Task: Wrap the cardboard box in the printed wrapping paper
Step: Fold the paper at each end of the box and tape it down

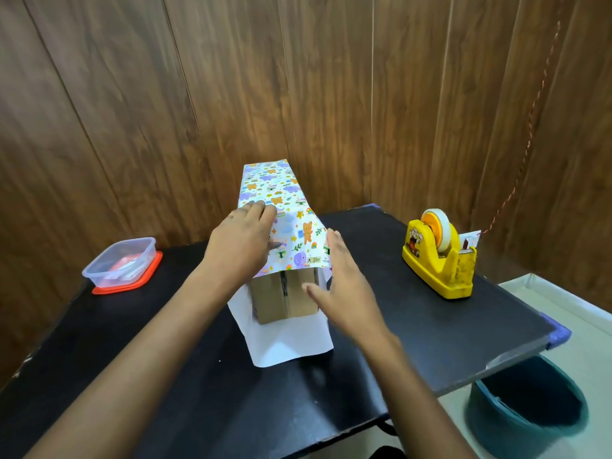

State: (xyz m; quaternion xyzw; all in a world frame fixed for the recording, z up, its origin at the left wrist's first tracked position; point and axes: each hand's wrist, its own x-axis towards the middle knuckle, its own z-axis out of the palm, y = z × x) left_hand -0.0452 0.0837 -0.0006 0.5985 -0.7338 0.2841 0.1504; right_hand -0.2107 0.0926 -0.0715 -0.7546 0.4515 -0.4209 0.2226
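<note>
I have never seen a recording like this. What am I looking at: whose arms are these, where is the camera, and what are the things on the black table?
There is no machine here: the two arms belong to a person, and the picture comes from a camera worn on that person's head, looking forward and down. On the black table stands a cardboard box, partly covered by printed wrapping paper; the box end facing the camera is bare. The left hand rests on top of the paper; the right hand, fingers straight, lies against its right side. Neither seems to grip anything. At the left is a clear plastic container on a red lid; at the right, a yellow tape dispenser.
</note>
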